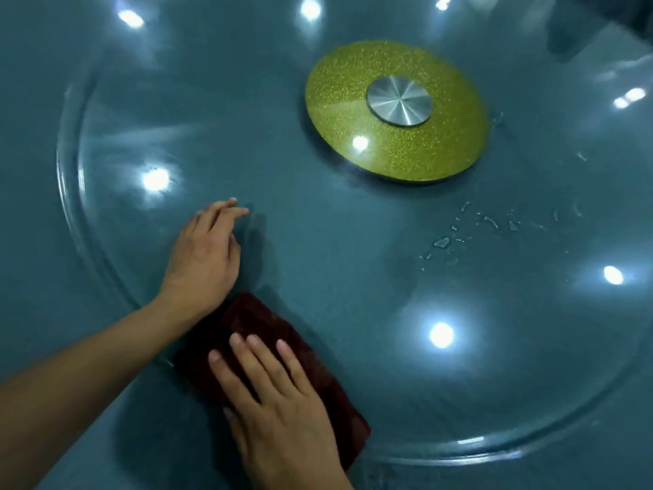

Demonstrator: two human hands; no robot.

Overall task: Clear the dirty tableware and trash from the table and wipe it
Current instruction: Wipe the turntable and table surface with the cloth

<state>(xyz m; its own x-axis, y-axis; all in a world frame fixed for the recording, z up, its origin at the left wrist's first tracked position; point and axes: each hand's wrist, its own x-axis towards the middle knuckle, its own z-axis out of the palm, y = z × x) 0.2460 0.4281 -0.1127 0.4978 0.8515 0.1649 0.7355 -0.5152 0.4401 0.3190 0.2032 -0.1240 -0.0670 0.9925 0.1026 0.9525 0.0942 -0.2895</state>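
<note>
A dark blue-green table (42,171) carries a round glass turntable (70,192), and no tableware or trash shows on either, so clearing looks done. Toward the near left edge of the glass, the left hand (201,256) rests flat, fingers relaxed, holding nothing. Just right of it, the right hand (279,404) presses straight fingers on a dark red cloth (247,323). Farther right, past the yellow hub (395,111), droplets (441,242) remain unwiped.

— What's hidden at lower middle?
— Much of the dark red cloth (311,366), under the right hand (279,401).
— And upper right?
— The glass turntable (70,192) is cut off; a dark blurred shape (600,26) can't be identified.
</note>
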